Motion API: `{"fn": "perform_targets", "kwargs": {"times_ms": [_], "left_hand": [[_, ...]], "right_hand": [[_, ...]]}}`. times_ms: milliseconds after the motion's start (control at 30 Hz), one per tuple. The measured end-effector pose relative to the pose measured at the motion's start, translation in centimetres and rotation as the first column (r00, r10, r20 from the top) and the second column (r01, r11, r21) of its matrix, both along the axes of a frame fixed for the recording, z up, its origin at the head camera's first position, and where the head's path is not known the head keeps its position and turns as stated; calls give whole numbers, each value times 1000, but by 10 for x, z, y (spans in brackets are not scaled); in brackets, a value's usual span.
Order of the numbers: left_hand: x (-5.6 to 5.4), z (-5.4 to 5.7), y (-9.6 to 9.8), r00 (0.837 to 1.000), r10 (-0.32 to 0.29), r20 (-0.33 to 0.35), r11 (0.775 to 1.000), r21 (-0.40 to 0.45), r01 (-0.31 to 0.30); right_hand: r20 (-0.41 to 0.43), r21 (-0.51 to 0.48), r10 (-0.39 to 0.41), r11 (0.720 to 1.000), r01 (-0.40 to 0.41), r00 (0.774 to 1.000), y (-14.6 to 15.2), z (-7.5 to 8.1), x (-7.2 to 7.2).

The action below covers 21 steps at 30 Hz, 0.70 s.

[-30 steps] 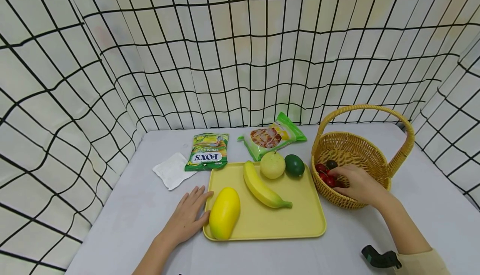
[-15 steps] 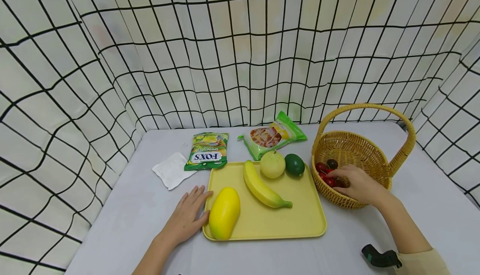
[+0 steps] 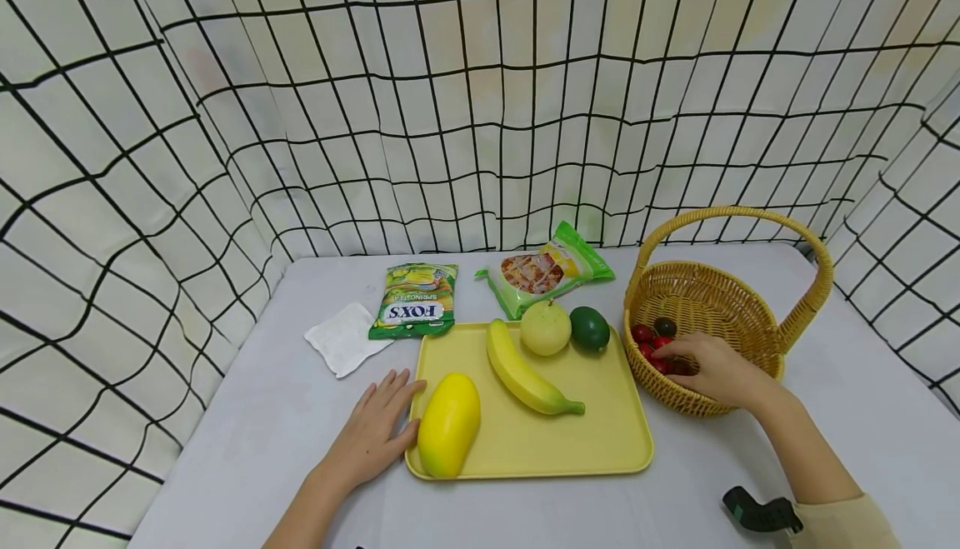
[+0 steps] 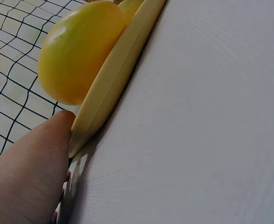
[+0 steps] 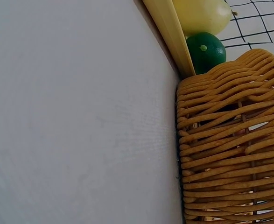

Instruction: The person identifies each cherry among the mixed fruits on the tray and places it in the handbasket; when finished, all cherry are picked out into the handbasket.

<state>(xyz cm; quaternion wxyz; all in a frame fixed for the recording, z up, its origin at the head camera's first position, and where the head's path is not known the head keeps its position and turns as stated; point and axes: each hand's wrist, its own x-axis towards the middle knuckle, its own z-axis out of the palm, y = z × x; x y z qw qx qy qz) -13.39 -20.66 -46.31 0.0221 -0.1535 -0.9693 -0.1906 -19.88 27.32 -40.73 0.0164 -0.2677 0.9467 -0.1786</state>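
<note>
My left hand (image 3: pixel 372 434) lies with fingers spread on the table, left of the yellow tray (image 3: pixel 540 457). Its thumb and index fingertip touch the tray's left rim, close to a yellow mango (image 3: pixel 450 426). My right hand (image 3: pixel 708 366) reaches into a wicker basket (image 3: pixel 701 282) at the right, fingers bent down over red cherries (image 3: pixel 647 352). Thumb and fingers are apart, a cherry near their tips; whether they pinch it cannot be made out. A dark round fruit (image 3: pixel 665 326) lies behind the cherries. In the right wrist view the basket wall (image 5: pixel 235 163) hides the hand.
On the tray lie a banana (image 3: pixel 528 374), a pale yellow-green pear (image 3: pixel 546 328) and a dark green fruit (image 3: pixel 589 329). Behind stand a green Fox's candy bag (image 3: pixel 415 301), another green snack bag (image 3: pixel 540 274) and a white tissue (image 3: pixel 347 341). The basket's handle (image 3: pixel 806 303) arches high.
My right fingers have shifted very slightly over the cherries, uncovering more of a red one. My left hand, the tray and its fruit stay where they were.
</note>
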Motion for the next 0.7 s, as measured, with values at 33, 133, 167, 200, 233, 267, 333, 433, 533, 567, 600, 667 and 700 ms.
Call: {"fn": "perform_targets", "kwargs": {"times_ms": [33,133,167,200,233,267,333,433,533,567,600,667,700], "left_hand": [[0,0,0,1000,0,0,1000,0,0],[0,0,0,1000,0,-1,1000,-1,0],[0,0,0,1000,1,-2,1000,-2,-1],[0,0,0,1000,1,-1,1000,-3,-1],[0,0,0,1000,2,-1,1000,-3,-2],[0,0,0,1000,2,0,1000,-4,-2],[0,-1,0,1000,2,3,1000,-2,-2],[-1,-1,0,1000,-1,8,1000,1,1],[-2,-1,0,1000,-5,7,1000,7,5],[-2,-2,0,1000,-6,5,1000,10,6],[-3,-2,0,1000,-8,4,1000,12,8],[-3,-2,-1,1000,-9,3,1000,18,9],[-3,-2,-1,1000,-9,4,1000,20,9]], "right_hand": [[-1,-1,0,1000,0,1000,0,0,0],[-5,-3,2,1000,-2,1000,1,-1,0],[-6,-3,3,1000,-3,1000,1,-1,0],[-8,-4,6,1000,-6,1000,1,-1,0],[-10,-5,6,1000,-6,1000,1,-2,0],[-14,-7,5,1000,-5,1000,1,-2,0],[-28,-15,4,1000,-5,1000,1,-3,0],[-65,-25,2,1000,-4,998,2,-4,-1],[-108,-34,-1,999,-3,994,1,-4,-1],[-119,-35,-1,999,-3,993,1,-4,-1],[-129,-36,-4,999,-1,992,1,-4,-1],[-153,-37,-3,999,-3,988,0,-4,-1],[-164,-38,-1,999,-5,987,0,-5,-1]]}}
